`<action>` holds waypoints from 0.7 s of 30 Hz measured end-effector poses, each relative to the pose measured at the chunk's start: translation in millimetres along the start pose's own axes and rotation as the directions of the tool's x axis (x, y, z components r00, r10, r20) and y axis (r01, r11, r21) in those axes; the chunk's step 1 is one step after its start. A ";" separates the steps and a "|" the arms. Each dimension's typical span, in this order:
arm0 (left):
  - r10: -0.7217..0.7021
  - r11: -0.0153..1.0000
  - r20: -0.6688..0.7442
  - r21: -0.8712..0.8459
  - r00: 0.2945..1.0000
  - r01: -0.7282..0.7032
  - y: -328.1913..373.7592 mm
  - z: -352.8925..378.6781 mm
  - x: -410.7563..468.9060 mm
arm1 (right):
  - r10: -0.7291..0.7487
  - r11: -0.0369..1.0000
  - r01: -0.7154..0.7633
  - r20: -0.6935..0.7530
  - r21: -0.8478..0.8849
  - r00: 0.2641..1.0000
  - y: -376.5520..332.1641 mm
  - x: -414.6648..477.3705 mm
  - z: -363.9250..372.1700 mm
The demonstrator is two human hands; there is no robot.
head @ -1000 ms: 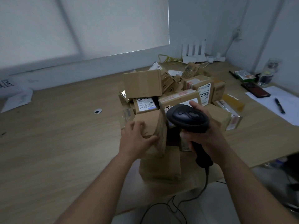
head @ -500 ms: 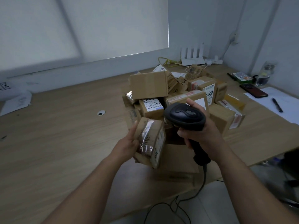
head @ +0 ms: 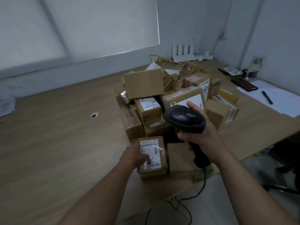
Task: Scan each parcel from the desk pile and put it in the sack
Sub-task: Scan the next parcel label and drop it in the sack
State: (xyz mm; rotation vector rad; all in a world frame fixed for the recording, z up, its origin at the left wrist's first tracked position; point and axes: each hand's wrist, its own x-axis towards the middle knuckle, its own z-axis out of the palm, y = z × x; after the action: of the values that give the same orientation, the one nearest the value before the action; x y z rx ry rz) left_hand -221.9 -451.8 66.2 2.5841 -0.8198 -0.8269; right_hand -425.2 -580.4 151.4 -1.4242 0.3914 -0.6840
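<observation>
Gripping a small parcel (head: 153, 157) by its left edge, the left hand (head: 134, 157) laid its thumb across the white label (head: 153, 148), which faced up; the fingers beneath were hidden. The parcel was low at the near edge of the desk (head: 56, 143), just in front of the pile of parcels (head: 144, 83) and beside a plain flat box (head: 180, 159); whether it rested on the wood could not be told. The right hand (head: 201, 135) was clenched round the handle of a black scanner (head: 185, 117), whose head hung above and right of the held parcel, its cable (head: 203, 181) dropping toward the floor. Farther right lay a dark phone (head: 245, 86), a pen (head: 266, 97) on white paper (head: 279, 101), and a clear bottle (head: 253, 69).
</observation>
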 end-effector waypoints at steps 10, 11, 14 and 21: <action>-0.047 0.998 -0.108 0.036 0.993 0.051 5.3 36.5 -4.4 | 0.022 1.000 -0.022 -0.027 0.012 0.999 8.1 -0.3 -0.9; -0.030 0.997 -0.104 0.062 0.994 0.036 8.4 41.7 -5.8 | 0.025 1.000 -0.025 -0.029 0.013 0.999 9.4 -0.6 -1.7; -0.059 0.998 -0.037 0.003 0.998 0.059 14.1 46.8 -3.4 | 0.026 1.000 -0.025 -0.024 0.013 0.999 11.6 -0.3 -5.3; -0.253 0.963 -0.065 -0.114 0.965 0.245 -21.7 -2.9 0.1 | 0.028 0.998 -0.029 0.024 0.050 0.999 15.3 8.4 -4.7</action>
State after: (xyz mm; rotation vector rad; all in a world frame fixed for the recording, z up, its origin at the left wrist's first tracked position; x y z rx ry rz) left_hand -210.9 -434.3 58.9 2.6402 -0.4204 -0.8049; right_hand -418.9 -589.3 137.0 -1.3754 0.3731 -0.6490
